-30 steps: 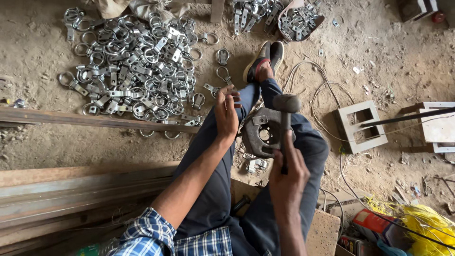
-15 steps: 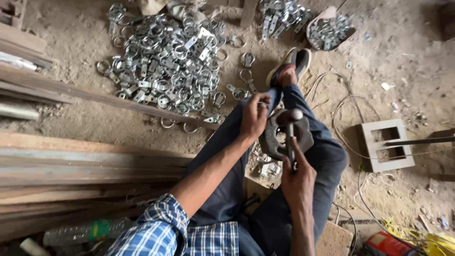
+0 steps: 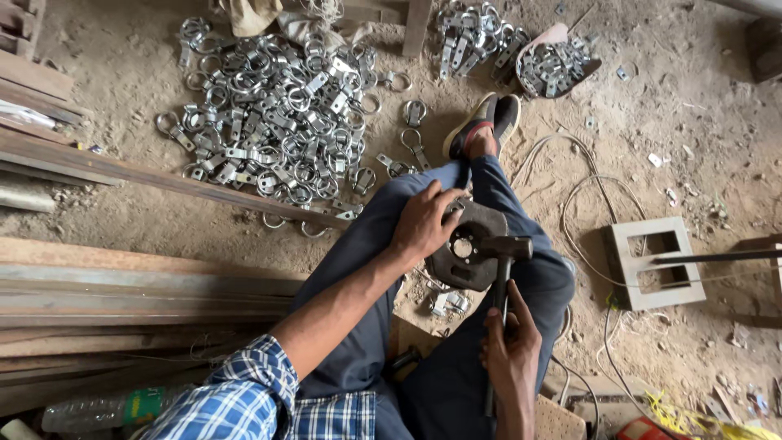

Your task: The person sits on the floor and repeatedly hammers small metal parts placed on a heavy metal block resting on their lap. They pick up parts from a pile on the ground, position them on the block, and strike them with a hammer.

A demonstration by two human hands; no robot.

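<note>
Left hand (image 3: 423, 224) pinned the round iron die block (image 3: 468, 244) steady on the lap; right hand (image 3: 509, 346) gripped the hammer (image 3: 505, 248), head resting on block for striking.

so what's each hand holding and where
Right hand grips the hammer by its handle; left hand rests on the round metal block, gripping nothing visible.

Floor: bare, dusty packed earth (image 3: 130, 73) strewn with small debris, in even daylight. Left side: stack of long rusty steel bars and weathered wooden planks (image 3: 122, 285), with a clear plastic bottle (image 3: 98, 410) at the lower edge. Right side: pale rectangular two-hole concrete block (image 3: 652, 262), loose white cables (image 3: 582, 195) beside it.
</note>
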